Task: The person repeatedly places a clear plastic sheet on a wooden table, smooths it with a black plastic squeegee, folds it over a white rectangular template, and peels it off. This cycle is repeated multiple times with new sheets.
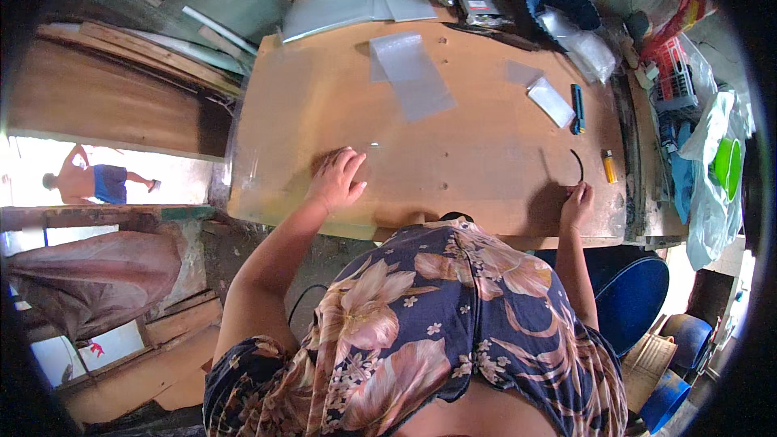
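Observation:
My left hand (337,183) rests on the left part of the wooden tabletop (486,170), its fingers apart and nothing seen in them. Close to its fingertips is a tiny shiny spot that I cannot make out. At the right front of the table my right hand (576,204) is closed, pinching the lower end of a thin, curved black strip (578,163). The strip's free end points up and away from me; whether it is wire or plastic cannot be told. A yellow-orange lighter (609,167) lies just right of it. Farther back are a blue utility knife (577,108) and a small white packet (551,103).
Clear plastic sheets (411,77) lie at the table's far middle, with larger clear sheets (340,10) behind. A dark blue basket (562,10) stands at the back right. Plastic bags (712,154) hang at the right. Beyond an opening at the left, a person (101,180) stands.

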{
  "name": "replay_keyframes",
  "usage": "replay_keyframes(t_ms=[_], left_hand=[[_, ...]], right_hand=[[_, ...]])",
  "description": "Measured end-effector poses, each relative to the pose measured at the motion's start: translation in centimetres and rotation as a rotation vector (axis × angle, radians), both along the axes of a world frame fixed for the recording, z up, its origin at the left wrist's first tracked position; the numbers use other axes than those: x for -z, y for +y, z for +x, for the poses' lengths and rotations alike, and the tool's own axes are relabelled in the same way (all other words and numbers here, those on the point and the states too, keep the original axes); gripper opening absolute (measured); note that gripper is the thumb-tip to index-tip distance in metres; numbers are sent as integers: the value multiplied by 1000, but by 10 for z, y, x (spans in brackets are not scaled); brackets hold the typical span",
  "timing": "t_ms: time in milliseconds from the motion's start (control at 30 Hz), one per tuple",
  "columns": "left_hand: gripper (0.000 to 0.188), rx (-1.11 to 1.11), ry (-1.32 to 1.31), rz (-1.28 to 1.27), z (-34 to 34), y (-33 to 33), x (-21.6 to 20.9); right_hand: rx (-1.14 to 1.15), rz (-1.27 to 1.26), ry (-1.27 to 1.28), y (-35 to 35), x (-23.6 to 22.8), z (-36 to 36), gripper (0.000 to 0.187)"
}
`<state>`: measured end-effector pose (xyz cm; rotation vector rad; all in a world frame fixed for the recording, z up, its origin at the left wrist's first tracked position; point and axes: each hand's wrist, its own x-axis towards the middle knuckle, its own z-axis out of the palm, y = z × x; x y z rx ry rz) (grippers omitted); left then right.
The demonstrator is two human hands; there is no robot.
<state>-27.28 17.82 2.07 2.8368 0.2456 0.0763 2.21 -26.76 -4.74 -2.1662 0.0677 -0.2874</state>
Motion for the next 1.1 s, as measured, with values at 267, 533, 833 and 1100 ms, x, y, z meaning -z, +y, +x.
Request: replay_keyframes(t_ms=[267,533,833,1100], left_hand=[[57,108,39,82,-18,49,-12],[60,176,112,113,-22,68,-12],[61,316,6,89,-15,77,-14],[64,371,39,120,-13,87,-8]], right_hand=[[181,224,21,21,-10,-14,23],[42,504,61,87,-45,-64,18],[-189,413,45,157,-90,-101,18],[-624,56,93,239,-109,-144,10]])
